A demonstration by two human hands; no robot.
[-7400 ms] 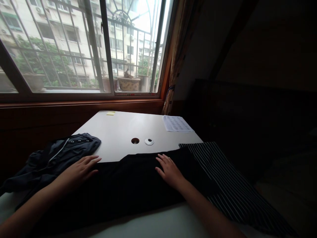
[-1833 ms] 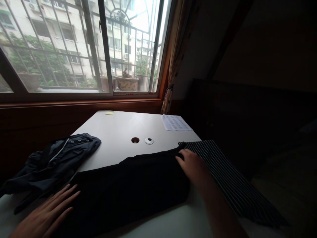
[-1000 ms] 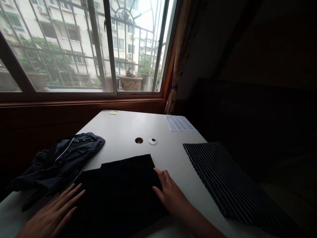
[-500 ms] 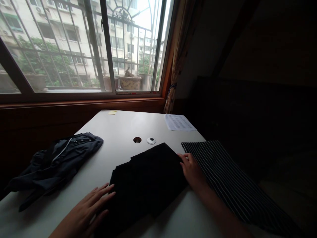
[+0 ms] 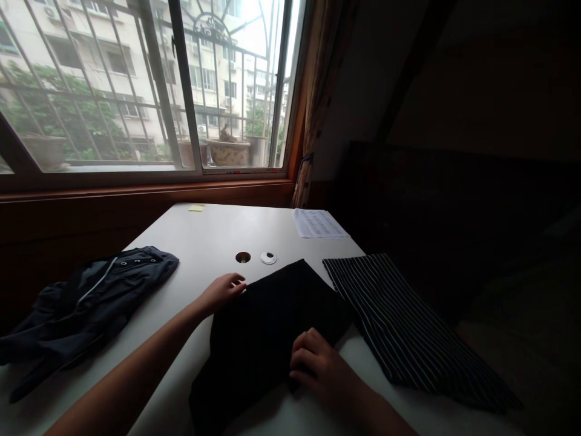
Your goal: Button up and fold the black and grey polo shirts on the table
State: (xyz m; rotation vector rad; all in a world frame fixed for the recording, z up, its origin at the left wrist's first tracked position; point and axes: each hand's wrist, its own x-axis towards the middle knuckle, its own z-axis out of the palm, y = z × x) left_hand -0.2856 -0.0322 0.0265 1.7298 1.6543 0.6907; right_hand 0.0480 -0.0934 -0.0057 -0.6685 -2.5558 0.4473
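Lying on the white table (image 5: 213, 233), the black cloth (image 5: 267, 327) sits between the grey garment (image 5: 113, 297) and the striped cloth (image 5: 394, 315), reaching the latter at its right. The left hand (image 5: 220, 293) bends its fingers at the far edge; whether it pinches cannot be told. The right hand (image 5: 320, 364) is curled closed, apparently gripping the near edge. Expect light, soft, limp material, not fragile; best held by opposite edges or corners, since the middle would sag.

There are two hands (image 5: 222, 292) (image 5: 318, 363), three dark cloths (image 5: 272, 315) (image 5: 408, 327) (image 5: 104, 297), one table (image 5: 213, 236) and one yellow note (image 5: 196, 208).
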